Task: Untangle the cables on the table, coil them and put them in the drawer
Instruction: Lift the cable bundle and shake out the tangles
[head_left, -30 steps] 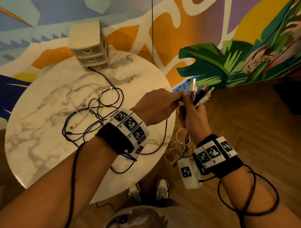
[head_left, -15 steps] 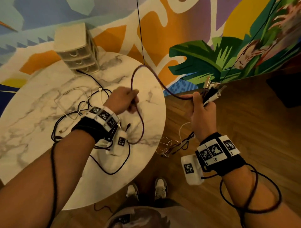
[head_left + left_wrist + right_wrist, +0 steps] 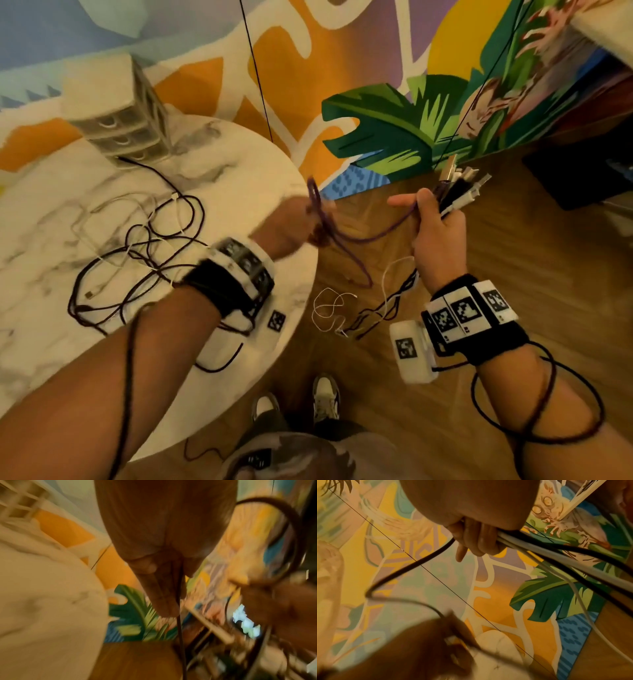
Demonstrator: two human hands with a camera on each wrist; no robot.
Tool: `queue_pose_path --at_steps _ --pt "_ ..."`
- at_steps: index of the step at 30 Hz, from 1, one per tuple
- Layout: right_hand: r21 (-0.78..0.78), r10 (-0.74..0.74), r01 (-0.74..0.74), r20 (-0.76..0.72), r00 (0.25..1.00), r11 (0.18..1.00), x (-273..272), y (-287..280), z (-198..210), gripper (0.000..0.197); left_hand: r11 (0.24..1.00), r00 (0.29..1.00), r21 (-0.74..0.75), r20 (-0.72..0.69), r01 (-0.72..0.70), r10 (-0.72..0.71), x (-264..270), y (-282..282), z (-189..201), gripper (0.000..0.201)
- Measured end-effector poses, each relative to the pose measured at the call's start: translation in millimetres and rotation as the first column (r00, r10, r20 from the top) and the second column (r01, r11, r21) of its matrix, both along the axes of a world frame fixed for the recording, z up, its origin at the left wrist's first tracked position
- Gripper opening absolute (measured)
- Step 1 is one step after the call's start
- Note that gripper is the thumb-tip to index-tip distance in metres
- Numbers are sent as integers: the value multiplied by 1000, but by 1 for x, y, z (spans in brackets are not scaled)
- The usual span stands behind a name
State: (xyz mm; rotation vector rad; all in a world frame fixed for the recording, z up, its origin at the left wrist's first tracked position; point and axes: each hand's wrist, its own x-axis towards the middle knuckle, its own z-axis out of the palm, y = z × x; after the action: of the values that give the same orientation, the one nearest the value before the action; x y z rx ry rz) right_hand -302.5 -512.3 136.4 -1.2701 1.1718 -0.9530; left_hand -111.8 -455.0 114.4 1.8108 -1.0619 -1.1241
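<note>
My right hand point(image 3: 435, 224) is off the table's right edge, over the floor, and grips a bundle of cable ends point(image 3: 460, 192) whose plugs stick up past the fist. In the right wrist view its fingers point(image 3: 477, 539) curl around black and white cords point(image 3: 559, 557). A purple braided cable point(image 3: 371, 236) sags from that bundle to my blurred left hand point(image 3: 299, 222), which holds a loop of it at the table rim. Along the left fingers point(image 3: 161, 595) runs a dark cord point(image 3: 179, 615). A tangle of dark and white cables point(image 3: 137, 246) lies on the marble table point(image 3: 239, 164).
A small beige drawer unit point(image 3: 116, 113) stands at the table's far edge, its drawers closed. The bundle's loose tails point(image 3: 373, 310) hang down to the wooden floor beside the table. A painted wall runs behind. My shoes point(image 3: 325, 399) show below.
My left hand first pulled the purple cable left over the table, then swung right toward the right hand with a loop of it. The right hand kept its grip on the bundle.
</note>
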Motion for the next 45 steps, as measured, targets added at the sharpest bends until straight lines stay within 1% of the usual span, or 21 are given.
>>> queue_pose_path --at_steps 2,5,6,9,12,17,18,20,21,22,23,25,26,28,31,33,35,39,42,43,45 --pt "-11 2 -2 8 1000 1000 -6 -3 -1 41 947 943 250 214 201 -257 -15 12 -43 21" --pt "-5 12 -12 -8 1000 1000 -14 -7 -4 41 801 793 500 313 329 -522 -33 24 -73 39" --pt "-4 13 -14 -9 1000 1000 -17 -7 -6 42 820 794 459 326 342 -514 -39 23 -74 48" --pt "-6 14 -14 -30 999 1000 -21 -3 -11 43 938 922 28 178 345 -344 -70 12 -46 63" --pt "20 31 -30 -29 999 999 -23 -5 -11 43 933 931 4 -68 360 -358 -101 -8 -11 24" --pt "-83 -91 79 -146 985 993 -41 -10 -5 44 933 929 -23 106 358 -354 -77 -11 -39 21" --pt "-107 -126 111 -151 980 988 -46 -10 -2 47 917 899 58 183 395 -398 -72 -9 -53 22" --pt "-118 -145 129 -143 979 985 -49 -10 3 53 832 745 367 387 416 -543 -67 -4 -81 26" --pt "-111 -134 120 -133 982 987 -50 -10 5 55 772 686 498 399 395 -609 -66 -3 -89 31" --pt "-103 -109 97 -125 986 990 -49 -10 5 56 744 685 548 373 382 -626 -68 -1 -90 43" --pt "-92 -74 63 -118 990 994 -47 -9 5 58 759 724 521 336 389 -602 -72 -4 -86 55" --pt "-60 -3 -2 -87 996 998 -42 -6 3 56 861 812 199 286 469 -508 -87 -13 -58 64" --pt "-49 20 -23 -47 999 999 -39 -4 3 53 870 843 4 245 493 -479 -96 -19 -40 63" --pt "-73 36 -32 59 998 997 -33 -7 5 44 850 866 -169 128 498 -482 -110 -31 -7 51" --pt "-133 79 -64 111 991 989 -31 -19 15 41 872 884 -240 -90 427 -458 -121 -42 27 31" --pt "-156 133 -121 71 989 980 -31 -21 20 47 924 872 -256 -333 283 -359 -127 -45 41 40" --pt "-108 159 -154 43 986 982 -31 -20 22 48 960 852 -202 -450 194 -267 -132 -47 49 42" --pt "-32 296 -294 56 954 955 -35 -20 19 46 947 816 -161 -481 277 -320 -121 -43 49 19" --pt "93 441 -466 207 873 880 -27 -16 7 43 967 879 -174 -411 185 -242 -112 -43 57 34" --pt "108 498 -515 155 853 850 -25 -11 -2 34 975 889 -180 -415 131 -196 -109 -43 63 39" --pt "82 592 -587 -115 797 806 -27 2 -26 22 977 894 -194 -417 91 -166 -102 -44 74 44"
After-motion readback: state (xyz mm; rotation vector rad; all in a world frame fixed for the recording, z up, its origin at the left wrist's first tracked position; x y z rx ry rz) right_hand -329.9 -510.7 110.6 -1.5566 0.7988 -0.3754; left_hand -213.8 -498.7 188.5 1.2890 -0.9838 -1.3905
